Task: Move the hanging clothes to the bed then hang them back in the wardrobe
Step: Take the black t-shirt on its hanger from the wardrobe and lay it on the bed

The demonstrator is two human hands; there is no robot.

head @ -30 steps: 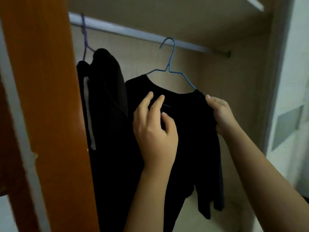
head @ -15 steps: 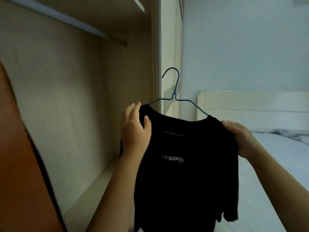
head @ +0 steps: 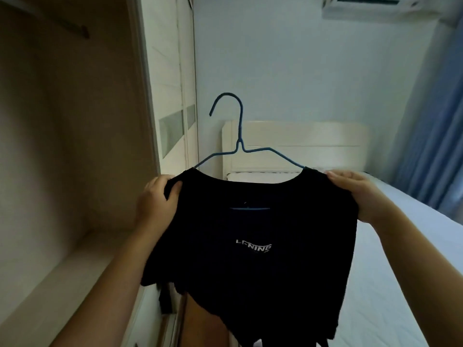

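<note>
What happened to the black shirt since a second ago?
The black T-shirt on its blue hanger came out of the wardrobe toward the bed. The left hand moved from its front to grip one shoulder. The right hand kept gripping the other shoulder; the shirt stayed on the hanger.

Wall (head: 275,58): pale, plain, at 12 o'clock. Air conditioner (head: 363,6): mounted high at 1 o'clock. Curtain (head: 431,146): blue, at 3 o'clock. Bed (head: 400,246): white sheet, at 4 o'clock; cream headboard (head: 313,136) against the wall. Wardrobe (head: 62,121): open, beige interior, at 9 o'clock; white door (head: 170,71) at 11 o'clock. Lighting: dim.
</note>
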